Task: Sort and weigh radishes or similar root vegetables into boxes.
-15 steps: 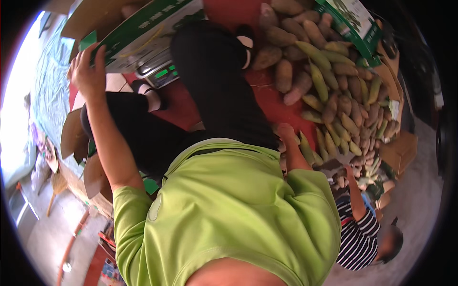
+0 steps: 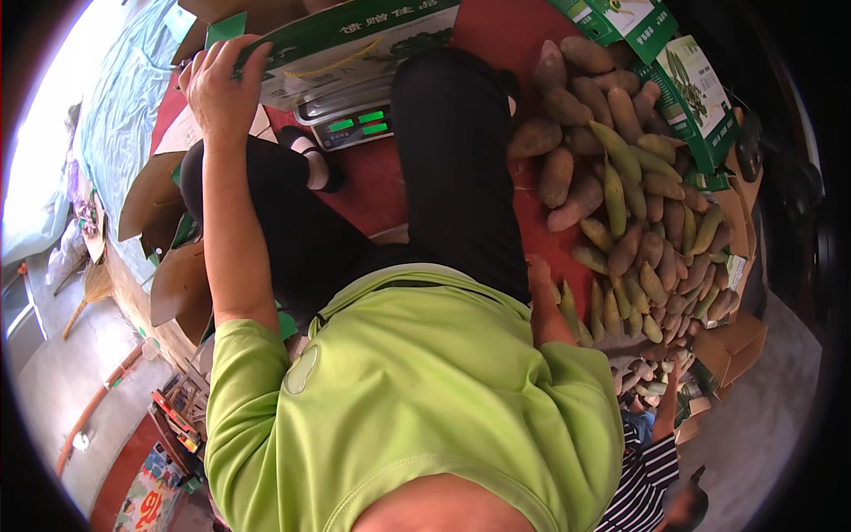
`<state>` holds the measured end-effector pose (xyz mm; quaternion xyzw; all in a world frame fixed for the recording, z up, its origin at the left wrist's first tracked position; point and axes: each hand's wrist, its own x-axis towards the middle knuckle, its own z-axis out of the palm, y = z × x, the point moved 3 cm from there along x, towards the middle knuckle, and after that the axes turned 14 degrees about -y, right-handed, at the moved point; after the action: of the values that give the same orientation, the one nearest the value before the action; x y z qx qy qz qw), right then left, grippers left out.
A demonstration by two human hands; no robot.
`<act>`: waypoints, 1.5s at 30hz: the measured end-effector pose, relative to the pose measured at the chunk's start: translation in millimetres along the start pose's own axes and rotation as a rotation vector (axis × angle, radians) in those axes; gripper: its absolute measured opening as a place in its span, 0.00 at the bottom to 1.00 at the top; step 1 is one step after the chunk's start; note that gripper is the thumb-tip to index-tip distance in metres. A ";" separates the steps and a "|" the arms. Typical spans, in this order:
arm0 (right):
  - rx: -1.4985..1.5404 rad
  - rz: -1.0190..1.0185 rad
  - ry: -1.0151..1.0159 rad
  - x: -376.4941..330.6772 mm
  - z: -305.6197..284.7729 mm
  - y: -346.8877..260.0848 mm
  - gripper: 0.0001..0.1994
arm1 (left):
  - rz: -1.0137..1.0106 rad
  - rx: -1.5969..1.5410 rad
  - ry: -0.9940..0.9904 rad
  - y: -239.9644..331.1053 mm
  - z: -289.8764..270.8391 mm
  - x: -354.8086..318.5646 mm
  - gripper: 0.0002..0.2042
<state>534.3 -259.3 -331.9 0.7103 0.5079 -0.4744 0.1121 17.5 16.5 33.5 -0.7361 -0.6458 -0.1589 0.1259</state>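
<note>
A green-and-white cardboard box [image 2: 355,62] rests on a digital scale [image 2: 344,133] with lit green displays. My left hand [image 2: 222,93] is closed on the near left corner of the box, thumb toward its printed side and fingers over the edge. My right hand [image 2: 538,273] hangs low beside my right thigh, close to the near edge of a pile of elongated brown and green tubers [image 2: 651,253]. Its fingers are mostly hidden, so whether it holds anything does not show.
Green printed boxes [image 2: 691,97] stand behind the pile at the right. Brown open cartons [image 2: 182,284] lie by my left knee. A co-worker in a striped shirt [image 2: 643,479] reaches toward more tubers at the lower right. A broom [image 2: 91,288] is at the far left.
The whole view has shifted, and more of the scale's displays show now. My left hand stays on the box corner. My right hand remains low beside my thigh.
</note>
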 end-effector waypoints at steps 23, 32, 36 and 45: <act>-0.873 -0.030 -0.173 10.2 43.7 24.2 0.14 | 0.034 0.023 -0.002 12.6 -7.2 3.9 0.07; -0.520 0.184 -0.146 -38.7 -45.3 -37.7 0.23 | -0.017 0.018 0.006 1.4 -6.6 -1.6 0.10; -0.145 0.015 0.241 -35.4 -91.1 -20.3 0.25 | -0.024 -0.006 -0.013 2.3 -8.8 -0.8 0.10; 0.384 -0.520 0.675 -70.8 -244.8 -184.3 0.22 | -0.026 -0.068 -0.058 1.7 -14.1 -1.8 0.09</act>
<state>516.4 -61.4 -88.3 0.6820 0.5802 -0.3144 -0.3153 18.0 9.1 45.7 -0.7359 -0.6529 -0.1609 0.0796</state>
